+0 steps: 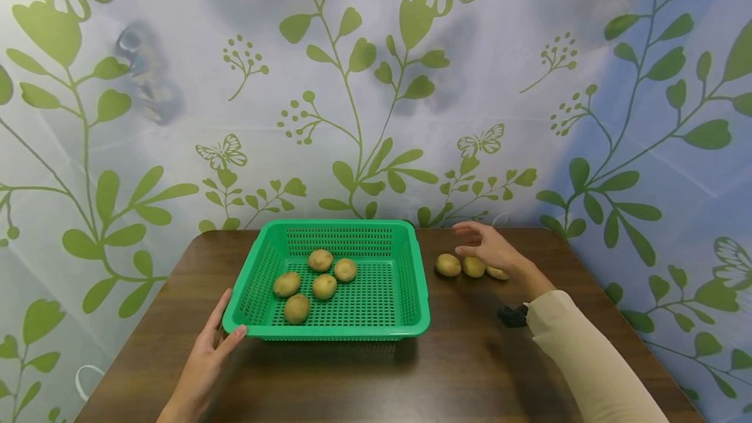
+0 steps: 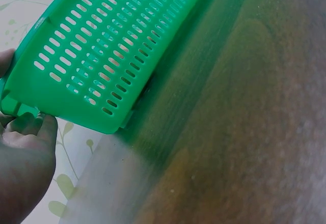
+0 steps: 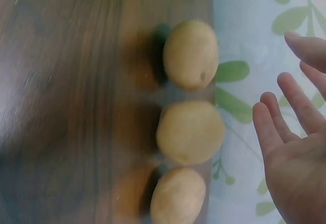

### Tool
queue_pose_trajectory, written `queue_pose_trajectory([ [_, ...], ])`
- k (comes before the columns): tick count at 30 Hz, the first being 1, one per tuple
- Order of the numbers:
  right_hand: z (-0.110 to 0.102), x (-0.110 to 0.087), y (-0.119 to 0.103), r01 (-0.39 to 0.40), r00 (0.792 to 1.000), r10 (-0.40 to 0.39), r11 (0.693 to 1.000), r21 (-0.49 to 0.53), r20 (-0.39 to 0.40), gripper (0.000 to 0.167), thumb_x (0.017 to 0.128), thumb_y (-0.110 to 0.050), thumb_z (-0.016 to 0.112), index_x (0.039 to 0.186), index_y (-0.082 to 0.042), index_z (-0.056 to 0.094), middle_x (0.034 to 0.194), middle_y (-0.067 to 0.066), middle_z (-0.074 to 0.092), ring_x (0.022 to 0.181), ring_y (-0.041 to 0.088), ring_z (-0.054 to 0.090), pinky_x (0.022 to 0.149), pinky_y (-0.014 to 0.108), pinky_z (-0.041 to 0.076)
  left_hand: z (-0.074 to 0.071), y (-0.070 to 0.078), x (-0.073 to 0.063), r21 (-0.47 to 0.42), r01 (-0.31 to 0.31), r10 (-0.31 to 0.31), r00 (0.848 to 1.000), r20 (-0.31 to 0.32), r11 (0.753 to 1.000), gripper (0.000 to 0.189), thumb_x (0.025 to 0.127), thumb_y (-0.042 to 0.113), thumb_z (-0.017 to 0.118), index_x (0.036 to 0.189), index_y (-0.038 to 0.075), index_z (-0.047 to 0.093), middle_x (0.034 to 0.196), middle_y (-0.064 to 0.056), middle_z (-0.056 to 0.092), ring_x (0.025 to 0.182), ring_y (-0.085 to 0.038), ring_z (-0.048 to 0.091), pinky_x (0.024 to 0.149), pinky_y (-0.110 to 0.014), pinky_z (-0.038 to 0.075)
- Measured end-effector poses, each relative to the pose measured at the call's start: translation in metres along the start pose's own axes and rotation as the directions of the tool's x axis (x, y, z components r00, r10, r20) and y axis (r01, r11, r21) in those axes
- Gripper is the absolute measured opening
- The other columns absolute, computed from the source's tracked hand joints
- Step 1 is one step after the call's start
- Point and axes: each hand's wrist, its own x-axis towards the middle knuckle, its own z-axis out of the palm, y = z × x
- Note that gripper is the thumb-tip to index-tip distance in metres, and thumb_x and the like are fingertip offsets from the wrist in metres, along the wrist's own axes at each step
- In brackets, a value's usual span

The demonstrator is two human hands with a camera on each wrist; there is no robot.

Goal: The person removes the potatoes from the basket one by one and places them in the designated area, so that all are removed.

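A green plastic basket (image 1: 382,330) with slotted walls stands on the table, and several potatoes (image 1: 324,286) lie on its left half. My left hand (image 1: 202,354) holds the basket's near left corner, thumb over the rim and fingers along the outer side. In the left wrist view, that hand (image 2: 25,158) is at the corner of the basket (image 2: 76,76). To the right of the basket, three potatoes (image 1: 448,265) sit in a row. Just above them is my right hand (image 1: 492,248), fingers loosely extended and holding nothing. The right wrist view shows its spread fingers (image 3: 267,127) beside the potatoes (image 3: 190,132).
The brown wooden table (image 1: 329,384) extends toward me in front of the basket. Behind it hangs a pale cloth (image 1: 376,116) printed with green leaves and butterflies. A dark object (image 1: 512,316) shows by my right cuff.
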Motion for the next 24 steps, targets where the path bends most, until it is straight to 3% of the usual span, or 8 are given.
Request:
queue_pose_trajectory([
  [14, 0.014, 0.017, -0.033, 0.022, 0.998, -0.026, 0.998, 0.062, 0.061, 0.052, 0.102, -0.016, 0.068, 0.150, -0.008, 0.048, 0.150, 0.021, 0.047, 0.137, 0.048, 0.043, 0.104, 0.060, 0.043, 0.001, 0.000, 0.001, -0.016, 0.002, -0.002, 1.000, 0.010, 1.000, 0.074, 0.110, 0.004, 0.048, 0.168, 0.019, 0.005, 0.170, -0.023, -0.003, 0.141, 0.007, 0.029, 0.102, -0.014, 0.039],
  [24, 0.024, 0.029, -0.051, 0.083, 0.992, -0.086, 0.996, 0.038, 0.094, 0.051, 0.102, -0.014, 0.068, 0.150, -0.007, 0.049, 0.149, 0.021, 0.048, 0.135, 0.048, 0.047, 0.104, 0.059, 0.044, 0.000, 0.001, 0.001, -0.010, 0.025, -0.025, 1.000, 0.002, 1.000, 0.074, 0.110, 0.006, 0.049, 0.168, 0.019, 0.004, 0.170, -0.023, -0.002, 0.140, 0.007, 0.031, 0.101, -0.014, 0.040],
])
